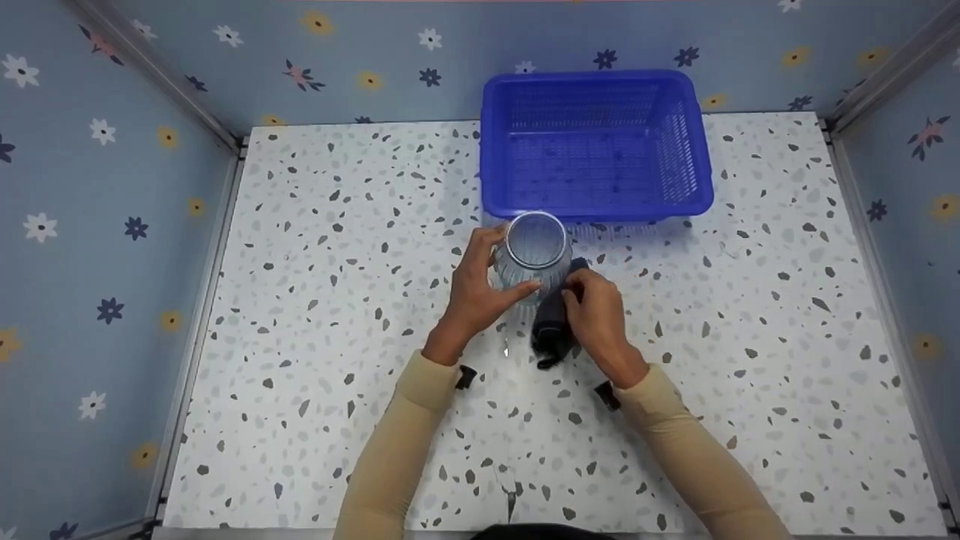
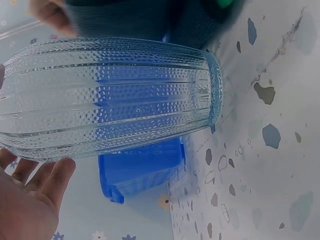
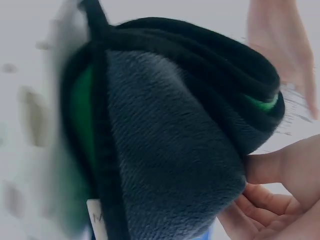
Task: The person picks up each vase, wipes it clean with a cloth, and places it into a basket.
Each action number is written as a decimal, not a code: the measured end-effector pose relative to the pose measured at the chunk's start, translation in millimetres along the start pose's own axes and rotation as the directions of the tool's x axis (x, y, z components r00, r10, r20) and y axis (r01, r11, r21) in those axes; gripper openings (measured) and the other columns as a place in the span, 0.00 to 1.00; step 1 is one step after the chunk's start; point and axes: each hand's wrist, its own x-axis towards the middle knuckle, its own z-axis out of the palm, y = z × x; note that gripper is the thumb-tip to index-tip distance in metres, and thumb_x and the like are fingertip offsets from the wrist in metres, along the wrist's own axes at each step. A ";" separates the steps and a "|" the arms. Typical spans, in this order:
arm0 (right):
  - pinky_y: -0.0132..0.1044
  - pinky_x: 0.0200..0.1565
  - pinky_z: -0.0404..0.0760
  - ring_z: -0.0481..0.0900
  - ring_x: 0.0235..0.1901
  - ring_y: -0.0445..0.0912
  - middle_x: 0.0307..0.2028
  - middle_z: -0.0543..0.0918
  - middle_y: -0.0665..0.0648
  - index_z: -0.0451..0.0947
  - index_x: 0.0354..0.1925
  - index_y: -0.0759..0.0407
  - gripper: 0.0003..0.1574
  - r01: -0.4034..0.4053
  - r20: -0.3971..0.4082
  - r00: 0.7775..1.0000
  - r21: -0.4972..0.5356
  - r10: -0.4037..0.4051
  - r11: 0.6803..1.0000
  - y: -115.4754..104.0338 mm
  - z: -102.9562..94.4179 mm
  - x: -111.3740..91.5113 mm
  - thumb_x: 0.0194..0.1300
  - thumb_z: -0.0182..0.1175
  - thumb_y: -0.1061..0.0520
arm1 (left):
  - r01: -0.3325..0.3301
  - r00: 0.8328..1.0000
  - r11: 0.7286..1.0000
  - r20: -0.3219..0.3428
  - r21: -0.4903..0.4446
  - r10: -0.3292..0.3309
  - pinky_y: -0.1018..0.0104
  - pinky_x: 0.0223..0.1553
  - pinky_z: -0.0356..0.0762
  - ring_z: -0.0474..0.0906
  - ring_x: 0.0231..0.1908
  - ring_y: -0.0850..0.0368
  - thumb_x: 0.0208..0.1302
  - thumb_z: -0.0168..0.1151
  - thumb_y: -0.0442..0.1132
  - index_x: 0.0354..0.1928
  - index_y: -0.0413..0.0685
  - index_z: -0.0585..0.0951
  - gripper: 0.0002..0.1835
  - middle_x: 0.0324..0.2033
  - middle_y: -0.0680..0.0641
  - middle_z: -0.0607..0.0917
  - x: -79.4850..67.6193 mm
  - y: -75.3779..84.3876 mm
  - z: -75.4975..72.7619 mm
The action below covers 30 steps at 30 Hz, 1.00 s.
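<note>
A clear, ribbed glass jar (image 1: 517,264) with a wide round mouth stands on the table in front of the basket. My left hand (image 1: 478,294) grips its upper part, thumb on the near side and fingers around the left. Dimpled glass between the ribs shows in the left wrist view, where the jar (image 2: 145,95) appears sideways. Just right of the jar, my right hand (image 1: 601,313) pinches a folded dark grey cloth (image 1: 553,315). Seen from the right wrist, this cloth (image 3: 160,140) has black edging, a green inner side and a white label.
A blue plastic basket (image 1: 596,211) with slotted walls stands behind the jar, against the flower-patterned back panel (image 1: 390,45). Similar panels border the speckled white table (image 1: 337,262) on the left and right. Small black pieces (image 1: 466,377) sit by both wrists.
</note>
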 end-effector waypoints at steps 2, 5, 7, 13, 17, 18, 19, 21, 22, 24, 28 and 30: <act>0.59 0.45 0.82 0.86 0.40 0.64 0.36 0.88 0.68 0.84 0.38 0.69 0.03 0.002 0.023 1.000 -0.034 -0.001 0.999 5.6 7.5 0.6 0.64 0.67 0.71 | -0.001 1.000 1.000 0.000 -0.004 0.001 0.55 0.59 0.81 0.73 0.68 0.49 0.55 0.85 0.46 0.69 0.40 0.71 0.44 0.66 0.40 0.74 -0.6 -0.4 -0.1; 0.60 0.44 0.82 0.86 0.39 0.65 0.34 0.87 0.67 0.83 0.35 0.68 0.02 0.009 0.055 0.998 -0.076 -0.004 0.997 10.4 14.2 2.5 0.64 0.67 0.70 | -0.005 1.000 1.000 -0.003 -0.001 0.005 0.55 0.59 0.82 0.73 0.68 0.48 0.54 0.85 0.46 0.69 0.40 0.72 0.44 0.66 0.39 0.74 -0.4 -0.6 -0.2; 0.60 0.43 0.82 0.85 0.38 0.65 0.33 0.86 0.67 0.82 0.34 0.67 0.02 0.012 0.077 0.997 -0.093 -0.005 0.996 11.6 15.3 3.7 0.64 0.67 0.70 | -0.003 1.000 1.000 -0.002 0.007 0.003 0.54 0.59 0.82 0.74 0.67 0.48 0.55 0.85 0.47 0.69 0.40 0.72 0.44 0.66 0.39 0.74 -0.5 -0.1 -0.4; 0.58 0.44 0.81 0.86 0.39 0.63 0.33 0.87 0.65 0.85 0.36 0.67 0.01 -0.017 0.107 0.994 -0.069 0.024 0.997 11.5 10.7 5.5 0.65 0.66 0.69 | 0.013 1.000 1.000 -0.001 0.009 -0.013 0.55 0.58 0.82 0.74 0.67 0.49 0.54 0.85 0.48 0.68 0.41 0.72 0.44 0.65 0.41 0.75 -0.5 0.3 -0.3; 0.58 0.45 0.82 0.86 0.39 0.62 0.36 0.88 0.66 0.86 0.39 0.68 0.03 -0.018 0.068 0.997 -0.025 0.020 1.000 1.9 -1.3 3.3 0.66 0.67 0.69 | 0.014 1.000 1.000 -0.002 0.002 -0.014 0.56 0.59 0.82 0.73 0.68 0.50 0.54 0.85 0.48 0.68 0.42 0.72 0.44 0.66 0.41 0.74 -0.6 0.2 0.0; 0.58 0.45 0.82 0.86 0.39 0.62 0.37 0.89 0.66 0.86 0.40 0.69 0.04 -0.009 0.050 0.999 -0.008 0.009 1.000 -2.6 -6.3 2.7 0.65 0.68 0.69 | 0.013 1.000 1.000 -0.003 0.000 -0.013 0.55 0.59 0.82 0.74 0.68 0.50 0.54 0.85 0.48 0.68 0.42 0.72 0.43 0.66 0.41 0.75 -0.6 0.3 -0.1; 0.57 0.45 0.82 0.86 0.40 0.62 0.37 0.89 0.66 0.86 0.40 0.69 0.04 -0.001 0.031 1.000 0.007 0.000 1.000 -7.2 -11.1 2.2 0.66 0.68 0.70 | 0.011 1.000 1.000 -0.005 -0.001 -0.012 0.55 0.58 0.82 0.74 0.67 0.50 0.54 0.85 0.47 0.68 0.42 0.72 0.43 0.66 0.41 0.75 -0.6 0.5 -0.2; 0.57 0.46 0.82 0.87 0.40 0.61 0.38 0.89 0.67 0.86 0.40 0.69 0.05 0.019 -0.011 1.000 0.033 -0.018 0.999 -17.0 -20.9 1.6 0.65 0.68 0.70 | 0.006 1.000 1.000 -0.009 -0.005 -0.006 0.55 0.58 0.82 0.74 0.67 0.50 0.54 0.85 0.47 0.68 0.41 0.72 0.44 0.65 0.41 0.75 -0.6 0.9 -0.3; 0.57 0.46 0.82 0.87 0.40 0.61 0.38 0.89 0.67 0.86 0.41 0.70 0.05 0.026 -0.032 0.999 0.044 -0.024 0.999 -21.7 -25.4 1.6 0.65 0.68 0.71 | 0.004 1.000 1.000 -0.011 -0.005 -0.004 0.55 0.58 0.82 0.74 0.66 0.50 0.54 0.85 0.47 0.68 0.41 0.72 0.44 0.65 0.41 0.75 -0.7 1.1 -0.4; 0.56 0.47 0.83 0.87 0.41 0.61 0.39 0.89 0.67 0.86 0.40 0.70 0.05 0.035 -0.067 0.997 0.066 -0.031 0.997 -31.4 -33.3 2.2 0.64 0.69 0.71 | 0.002 1.000 1.000 -0.014 -0.007 -0.002 0.55 0.58 0.82 0.75 0.66 0.50 0.54 0.85 0.47 0.68 0.41 0.72 0.44 0.64 0.41 0.75 -0.4 1.3 -0.4; 0.55 0.49 0.84 0.87 0.43 0.61 0.39 0.89 0.67 0.86 0.40 0.70 0.05 0.066 -0.111 0.992 0.080 -0.057 0.995 -45.0 -41.5 4.5 0.65 0.69 0.71 | -0.007 1.000 1.000 -0.017 0.001 0.007 0.56 0.57 0.82 0.74 0.66 0.50 0.53 0.85 0.47 0.68 0.40 0.72 0.44 0.64 0.40 0.75 -0.5 0.4 0.3; 0.55 0.50 0.84 0.87 0.43 0.61 0.39 0.88 0.67 0.86 0.40 0.70 0.05 0.092 -0.129 0.988 0.077 -0.081 0.993 -50.3 -43.7 6.0 0.65 0.70 0.71 | -0.010 1.000 1.000 -0.019 0.002 0.010 0.57 0.57 0.82 0.74 0.66 0.51 0.53 0.85 0.47 0.68 0.40 0.72 0.45 0.64 0.40 0.75 -0.7 -0.2 0.8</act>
